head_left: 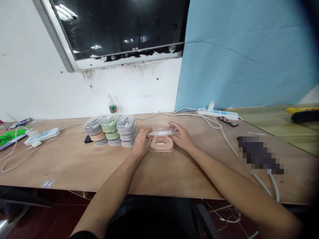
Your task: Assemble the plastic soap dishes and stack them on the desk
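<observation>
In the head view, the left hand (143, 142) and the right hand (183, 136) held a clear cover (163, 132) between them, the left fingers closed on one end and the right fingers on the other. The cover was roughly level at the far edge of a pink box (161, 146), overlapping it from this angle; whether the two touched could not be told. The box sat on the table (87, 169) in front of the person, a pale oblong piece in the middle of its top. To its left stood three stacks of similar boxes: a mixed stack (94, 126) with a grey top, a green-topped stack (110, 124) and a grey stack (126, 126), close beside one another. A bottle (112, 105) stood behind them, near the wall. The cover looked like thin, hard plastic, so it was probably light and stiff, smooth enough to slip and apt to crack if bent or squeezed hard. Its two short ends seemed the best place to take hold, with light, even pressure to keep it level. The box looked sturdier, likely light too, and best steadied by its rounded sides.
</observation>
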{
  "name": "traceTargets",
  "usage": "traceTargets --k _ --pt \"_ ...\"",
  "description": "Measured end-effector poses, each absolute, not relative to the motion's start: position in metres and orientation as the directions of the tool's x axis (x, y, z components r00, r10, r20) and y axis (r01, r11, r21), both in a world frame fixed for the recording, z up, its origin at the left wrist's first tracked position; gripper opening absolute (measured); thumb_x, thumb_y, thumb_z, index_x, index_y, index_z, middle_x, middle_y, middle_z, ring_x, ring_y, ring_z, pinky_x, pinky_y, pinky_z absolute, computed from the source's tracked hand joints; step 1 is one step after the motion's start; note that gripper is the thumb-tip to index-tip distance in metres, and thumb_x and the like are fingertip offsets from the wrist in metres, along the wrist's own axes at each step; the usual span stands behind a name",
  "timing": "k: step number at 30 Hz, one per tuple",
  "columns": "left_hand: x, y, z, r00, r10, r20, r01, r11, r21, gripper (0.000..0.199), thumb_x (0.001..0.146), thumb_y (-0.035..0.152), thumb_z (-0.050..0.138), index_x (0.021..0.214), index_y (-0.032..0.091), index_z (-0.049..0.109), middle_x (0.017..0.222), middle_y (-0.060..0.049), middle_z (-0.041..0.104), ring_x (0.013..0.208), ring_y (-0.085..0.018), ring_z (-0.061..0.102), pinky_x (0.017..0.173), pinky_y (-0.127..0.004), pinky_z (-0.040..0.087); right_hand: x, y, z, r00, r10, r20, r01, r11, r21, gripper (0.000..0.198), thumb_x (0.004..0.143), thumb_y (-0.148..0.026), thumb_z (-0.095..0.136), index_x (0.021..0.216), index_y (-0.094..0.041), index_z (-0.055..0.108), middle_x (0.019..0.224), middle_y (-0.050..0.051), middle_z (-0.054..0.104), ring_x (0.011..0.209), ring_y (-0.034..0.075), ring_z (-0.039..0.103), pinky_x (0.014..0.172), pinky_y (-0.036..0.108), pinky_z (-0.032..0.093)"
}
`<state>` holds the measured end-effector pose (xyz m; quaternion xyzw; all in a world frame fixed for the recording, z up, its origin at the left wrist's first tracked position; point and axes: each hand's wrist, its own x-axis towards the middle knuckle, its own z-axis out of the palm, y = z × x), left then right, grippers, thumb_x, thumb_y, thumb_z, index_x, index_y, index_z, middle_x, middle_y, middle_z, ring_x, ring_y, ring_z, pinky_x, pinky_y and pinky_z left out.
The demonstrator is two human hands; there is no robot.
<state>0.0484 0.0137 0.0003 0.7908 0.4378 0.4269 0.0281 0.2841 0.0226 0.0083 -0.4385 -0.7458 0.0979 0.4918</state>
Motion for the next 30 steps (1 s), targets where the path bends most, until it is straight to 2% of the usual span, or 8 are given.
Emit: traceTargets --k 4,7,10,12,15,19,24,30 --pt "0.047 0.011 0.002 0.155 0.744 0.65 0.663 -0.566 0.49 0.048 0.093 0.041 0.049 0.135 0.021 0.038 0.12 -0.01 0.058 0.09 -0.017 0.059 0.085 -0.032 0.048 0.288 0.018 0.012 -0.143 0.78 0.609 0.622 0.55 -0.557 0.043 0.078 -0.06 0.059 0.097 -0.022 0.068 0.084 0.006 0.065 0.076 0.023 0.06 0.073 0.036 0.048" --pt "0.048 0.01 0.004 0.139 0.76 0.635 0.608 -0.571 0.551 0.047 0.095 0.044 0.044 0.135 0.02 0.04 0.121 -0.01 0.059 0.089 -0.017 0.061 0.086 -0.032 0.048 0.291 0.019 0.013 -0.184 0.835 0.519 0.572 0.52 -0.635 0.058 0.082 -0.07 0.041 0.069 -0.02 0.065 0.067 0.006 0.063 0.065 0.021 0.058 0.066 0.032 0.046" --pt "0.051 0.011 0.003 0.111 0.791 0.601 0.544 -0.555 0.63 0.043 0.097 0.044 0.038 0.131 0.019 0.047 0.121 -0.009 0.061 0.1 -0.019 0.061 0.09 -0.033 0.047 0.292 0.022 0.015 -0.188 0.924 0.333 0.514 0.382 -0.768 0.069 0.083 -0.075 0.032 0.055 -0.018 0.06 0.055 0.006 0.06 0.056 0.018 0.057 0.061 0.03 0.043" --pt "0.053 0.013 0.002 0.114 0.826 0.552 0.507 -0.526 0.683 0.045 0.097 0.046 0.035 0.13 0.018 0.049 0.125 -0.009 0.06 0.11 -0.021 0.059 0.095 -0.034 0.045 0.293 0.025 0.017 -0.231 0.958 0.17 0.505 0.267 -0.821 0.069 0.083 -0.073 0.034 0.051 -0.017 0.059 0.047 0.004 0.056 0.049 0.015 0.053 0.057 0.027 0.04" --pt "0.054 0.015 -0.001 0.186 0.872 0.453 0.511 -0.479 0.714 0.054 0.095 0.053 0.037 0.133 0.017 0.049 0.131 -0.01 0.058 0.119 -0.023 0.054 0.101 -0.035 0.042 0.296 0.027 0.018 -0.301 0.952 -0.047 0.534 0.127 -0.836 0.069 0.084 -0.07 0.034 0.047 -0.016 0.058 0.038 0.003 0.05 0.039 0.01 0.043 0.048 0.024 0.033" --pt "0.051 0.012 0.0 0.267 0.903 0.335 0.641 -0.427 0.638 0.071 0.087 0.065 0.043 0.139 0.017 0.044 0.132 -0.011 0.057 0.121 -0.027 0.053 0.101 -0.038 0.041 0.299 0.027 0.016 -0.325 0.915 -0.241 0.606 0.006 -0.796 0.072 0.086 -0.066 0.028 0.045 -0.016 0.057 0.035 0.003 0.047 0.032 0.008 0.034 0.04 0.024 0.024" --pt "0.05 0.006 0.001 0.339 0.906 0.253 0.74 -0.423 0.523 0.077 0.084 0.072 0.039 0.138 0.017 0.045 0.136 -0.013 0.053 0.122 -0.03 0.052 0.1 -0.039 0.04 0.302 0.025 0.013 -0.317 0.879 -0.356 0.688 -0.045 -0.724 0.068 0.088 -0.063 0.03 0.045 -0.016 0.055 0.037 0.004 0.05 0.03 0.007 0.033 0.037 0.023 0.023" --pt "0.052 0.011 -0.005 0.323 0.912 0.255 0.74 -0.411 0.533 0.073 0.087 0.07 0.035 0.136 0.017 0.047 0.134 -0.012 0.055 0.121 -0.028 0.053 0.099 -0.038 0.041 0.303 0.029 0.01 -0.315 0.886 -0.341 0.665 -0.05 -0.745 0.063 0.086 -0.064 0.034 0.052 -0.016 0.057 0.044 0.005 0.057 0.031 0.007 0.038 0.035 0.022 0.027"
